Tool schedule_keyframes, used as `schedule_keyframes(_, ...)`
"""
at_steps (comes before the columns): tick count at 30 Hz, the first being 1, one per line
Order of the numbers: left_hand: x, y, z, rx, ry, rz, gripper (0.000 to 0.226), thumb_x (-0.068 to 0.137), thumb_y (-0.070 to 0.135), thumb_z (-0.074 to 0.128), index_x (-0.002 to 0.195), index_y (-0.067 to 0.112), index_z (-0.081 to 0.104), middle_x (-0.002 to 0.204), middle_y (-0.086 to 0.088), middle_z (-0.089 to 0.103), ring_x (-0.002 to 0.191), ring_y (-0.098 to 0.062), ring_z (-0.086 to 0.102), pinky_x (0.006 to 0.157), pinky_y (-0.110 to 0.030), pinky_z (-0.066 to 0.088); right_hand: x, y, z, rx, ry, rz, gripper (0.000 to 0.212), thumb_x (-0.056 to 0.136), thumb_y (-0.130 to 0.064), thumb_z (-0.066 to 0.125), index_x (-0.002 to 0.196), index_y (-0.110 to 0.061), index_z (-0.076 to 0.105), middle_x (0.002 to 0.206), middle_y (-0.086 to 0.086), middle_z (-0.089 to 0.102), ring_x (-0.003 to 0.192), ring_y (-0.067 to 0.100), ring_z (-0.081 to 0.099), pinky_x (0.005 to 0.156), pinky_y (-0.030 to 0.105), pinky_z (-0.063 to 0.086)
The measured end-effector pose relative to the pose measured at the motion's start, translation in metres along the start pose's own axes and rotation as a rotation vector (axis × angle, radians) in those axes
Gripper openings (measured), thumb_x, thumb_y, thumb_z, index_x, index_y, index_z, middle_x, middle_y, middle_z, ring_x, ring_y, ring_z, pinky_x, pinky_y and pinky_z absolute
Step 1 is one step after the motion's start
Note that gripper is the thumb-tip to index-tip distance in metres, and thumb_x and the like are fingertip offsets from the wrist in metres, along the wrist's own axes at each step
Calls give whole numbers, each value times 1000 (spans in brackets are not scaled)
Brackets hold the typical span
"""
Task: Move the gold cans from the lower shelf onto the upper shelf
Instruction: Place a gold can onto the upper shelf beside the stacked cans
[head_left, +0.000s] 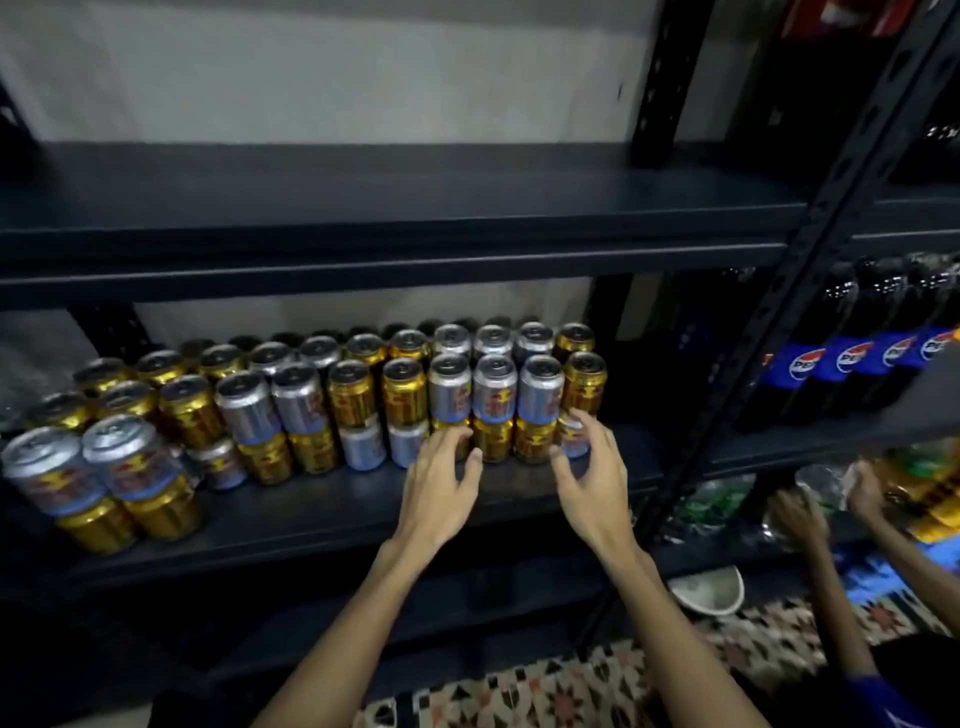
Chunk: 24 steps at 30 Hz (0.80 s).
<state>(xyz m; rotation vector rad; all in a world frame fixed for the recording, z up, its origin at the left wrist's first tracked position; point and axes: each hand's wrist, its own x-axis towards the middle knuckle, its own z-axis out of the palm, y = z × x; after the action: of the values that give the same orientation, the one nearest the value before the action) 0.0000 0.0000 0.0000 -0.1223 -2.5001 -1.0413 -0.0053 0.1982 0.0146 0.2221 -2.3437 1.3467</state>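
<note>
Where gold cans (353, 395) and silver cans (247, 405) stand stacked two high on the lower shelf (332, 504) at mid-left, the left hand (441, 480) and right hand (589, 478) hover before the bottom tier at centre, fingers loosely spread, grasping nothing. The upper shelf (395, 208) spans the frame above; cola bottles (857, 358) stand at right.

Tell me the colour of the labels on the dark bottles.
The labels are blue, best seen in head view.
</note>
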Motion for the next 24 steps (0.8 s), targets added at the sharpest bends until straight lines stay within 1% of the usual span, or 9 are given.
schedule_keyframes(3,10,10,5,15,25,17,27,100,34,50,121,20,56,119,2,60,111,-18,57,90,-39,49,12,12,-11,-22,-20,48,47,100,-20,63,145,-20,48,132,-11,45,116,-9,39,91,-4,27)
schedule_keyframes(6,18,29,-4,-1,97,117,25,97,29,50,116,16,60,114,2,59,108,-18,57,89,-46,49,24,22,-16,-7,-39,71,53,98,-18,65,147,-20,45,143,-3,44,129,7,44,106,20,36)
schedule_keyframes(8,28,50,-19,3,224,258,20,94,19,53,108,10,65,113,-1,59,106,-18,57,87,-45,50,37,28,-17,5,-39,88,63,96,-16,67,152,-24,39,151,3,37,138,17,41,111,30,37)
schedule_keyframes(11,54,88,-51,43,430,438,17,90,10,58,102,3,69,115,-13,61,107,-22,56,89,-38,47,58,30,-15,31,-49,148,81,92,-14,70,156,-38,27,161,4,20,149,25,28,112,32,33)
schedule_keyframes(14,85,106,-76,116,514,551,19,87,9,62,105,4,68,124,-18,58,112,-25,51,91,-34,40,78,24,-10,4,-90,196,86,92,-14,72,158,-38,23,168,9,7,153,30,16,115,43,30)
schedule_keyframes(17,103,105,-89,233,528,601,28,85,12,65,113,9,66,131,-17,56,119,-24,47,92,-34,33,93,24,-1,-74,-106,218,77,92,-18,74,153,-34,30,167,11,11,152,33,19,114,44,32)
schedule_keyframes(19,107,102,-94,292,558,609,32,85,15,65,117,12,65,132,-15,56,122,-24,46,93,-36,32,99,28,6,-127,-123,234,73,92,-17,74,150,-34,33,161,11,22,147,35,30,111,44,37)
schedule_keyframes(21,110,101,-99,307,589,617,34,85,18,64,119,14,64,135,-14,55,125,-24,44,95,-38,32,102,34,10,-157,-126,242,75,91,-11,73,150,-35,33,148,12,36,135,37,44,105,45,42)
schedule_keyframes(24,117,96,-109,342,623,616,37,84,22,65,121,17,65,141,-12,52,133,-23,41,95,-40,30,104,36,12,-184,-111,261,80,88,-4,73,151,-30,32,139,12,43,129,37,48,104,44,41)
